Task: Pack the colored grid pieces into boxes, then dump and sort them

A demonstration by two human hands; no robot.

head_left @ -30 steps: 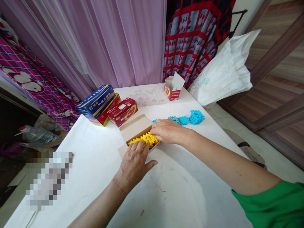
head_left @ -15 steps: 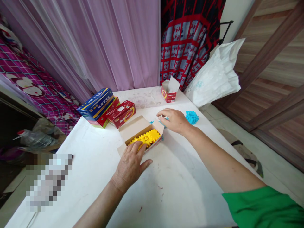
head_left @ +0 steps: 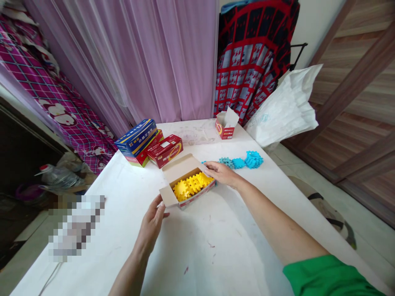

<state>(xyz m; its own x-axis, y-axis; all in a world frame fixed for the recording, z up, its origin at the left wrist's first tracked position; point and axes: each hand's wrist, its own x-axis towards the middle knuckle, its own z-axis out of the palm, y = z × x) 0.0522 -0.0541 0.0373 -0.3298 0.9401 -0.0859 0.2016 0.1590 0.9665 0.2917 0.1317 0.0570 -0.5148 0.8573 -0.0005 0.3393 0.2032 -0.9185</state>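
A small cardboard box (head_left: 197, 198) sits on the white table with its lid flap (head_left: 180, 165) raised at the back. Inside it lie several yellow notched plastic building blocks (head_left: 193, 185), packed in a row. My left hand (head_left: 154, 216) is at the box's left end, thumb and fingers closed about the folded-out left end flap (head_left: 168, 197). At the opposite end my right hand (head_left: 222, 172) has its fingertips on the right end flap, which is partly covered by them. Behind the right hand, blue notched blocks (head_left: 238, 163) lie in a row and a small pile.
At the back left, a blue box (head_left: 137, 137) rests on other boxes, beside a closed red box (head_left: 166, 151). An open red box (head_left: 224, 130) stands at the back edge. A white bag (head_left: 284, 111) is beyond the table's right edge. A blurred patch (head_left: 77, 228) covers something at left.
My left hand has left the yellow blocks and moved to the left end flap. My right hand has come down onto the right end flap. The view has shifted slightly.
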